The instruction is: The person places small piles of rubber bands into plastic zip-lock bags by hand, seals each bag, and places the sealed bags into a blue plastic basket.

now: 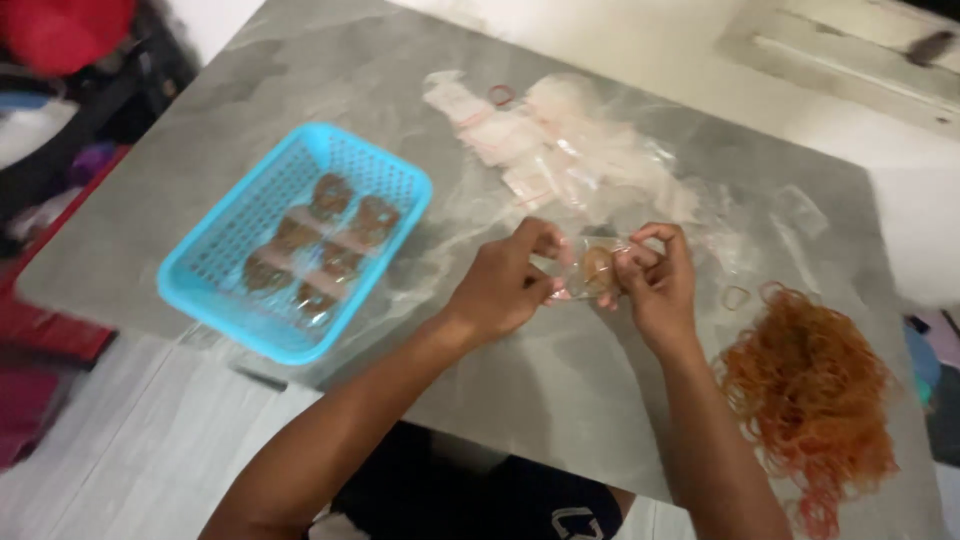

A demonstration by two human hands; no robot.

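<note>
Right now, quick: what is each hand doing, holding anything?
Left hand: closed, pinching one side of the small clear bag with a brown piece inside.
Right hand: closed, pinching the bag's other side.

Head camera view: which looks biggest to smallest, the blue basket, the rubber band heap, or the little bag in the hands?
1. Blue basket, largest.
2. Rubber band heap, somewhat smaller, though it runs toward the picture's edge.
3. Little bag, by far the smallest, pinched between the left hand and right hand.
</note>
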